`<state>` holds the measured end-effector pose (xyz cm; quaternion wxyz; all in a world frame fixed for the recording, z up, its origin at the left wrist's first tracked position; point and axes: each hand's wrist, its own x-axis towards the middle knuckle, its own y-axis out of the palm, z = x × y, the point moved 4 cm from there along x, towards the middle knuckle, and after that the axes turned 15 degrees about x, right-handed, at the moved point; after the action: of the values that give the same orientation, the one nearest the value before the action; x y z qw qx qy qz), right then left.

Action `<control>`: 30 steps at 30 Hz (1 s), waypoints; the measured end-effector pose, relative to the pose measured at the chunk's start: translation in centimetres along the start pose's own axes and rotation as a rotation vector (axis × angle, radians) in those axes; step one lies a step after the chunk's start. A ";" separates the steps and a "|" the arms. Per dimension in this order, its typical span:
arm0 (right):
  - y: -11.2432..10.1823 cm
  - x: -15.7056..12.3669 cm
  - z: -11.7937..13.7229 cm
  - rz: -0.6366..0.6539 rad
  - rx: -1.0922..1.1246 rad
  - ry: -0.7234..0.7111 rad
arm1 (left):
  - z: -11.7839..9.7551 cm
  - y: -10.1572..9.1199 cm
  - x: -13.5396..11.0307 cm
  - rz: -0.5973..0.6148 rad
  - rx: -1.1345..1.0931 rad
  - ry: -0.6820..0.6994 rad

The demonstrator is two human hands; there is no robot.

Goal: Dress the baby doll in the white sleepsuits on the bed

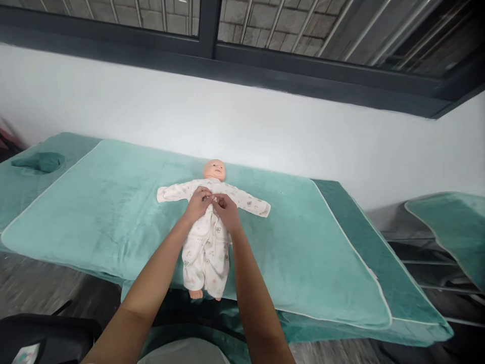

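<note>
Doll: one bald, pale-pink plastic baby doll (214, 170) is laid face up near the middle of the sheet, its head pointed toward the wall and its feet set at the near edge; one foot (196, 293) is clearly shown, the second mostly covered.
Garment: one white, small-printed cloth baby suit (206, 242) is worn by the doll; two sleeves are spread outward, two trouser legs are laid side by side.
Hands: two are counted, both bare, brought together over the chest.
Left hand (199, 203): fingers are bent and narrowed, the suit's front being pinched.
Right hand (226, 208): fingers are curled toward the left hand's, cloth being pinched; exact fingertip contact cannot be told.
Forearms: two are stretched forward, slanted inward.
Sheet: one light-green plush sheet with white piping (310, 253) is spread over one darker green bed (364, 242).
</note>
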<state>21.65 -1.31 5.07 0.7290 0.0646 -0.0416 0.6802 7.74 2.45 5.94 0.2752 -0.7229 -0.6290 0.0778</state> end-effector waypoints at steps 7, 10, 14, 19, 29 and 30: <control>0.5 -0.8 -0.8 -0.028 -0.097 -0.093 | 0.3 0.1 0.2 0.012 -0.018 -0.102; 0.2 -1.0 -1.4 -0.051 0.082 -0.114 | 0.4 0.3 0.3 -0.004 -0.008 -0.084; -0.3 -0.7 -1.8 -0.126 0.086 -0.113 | 0.6 0.5 0.4 -0.036 0.008 -0.059; -0.3 -0.1 -1.5 -0.143 -0.028 -0.078 | 0.7 0.5 0.1 -0.083 0.056 0.008; -0.1 -0.1 -0.6 -0.148 -0.054 -0.033 | 0.6 0.7 -1.0 -0.198 0.190 0.143; -0.1 -0.1 -0.6 -0.146 -0.053 -0.030 | 0.5 0.7 -1.1 -0.211 0.212 0.149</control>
<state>21.78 -1.30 4.48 0.7774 0.0584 -0.0659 0.6229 7.90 1.55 4.88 0.4025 -0.6235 -0.6676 0.0604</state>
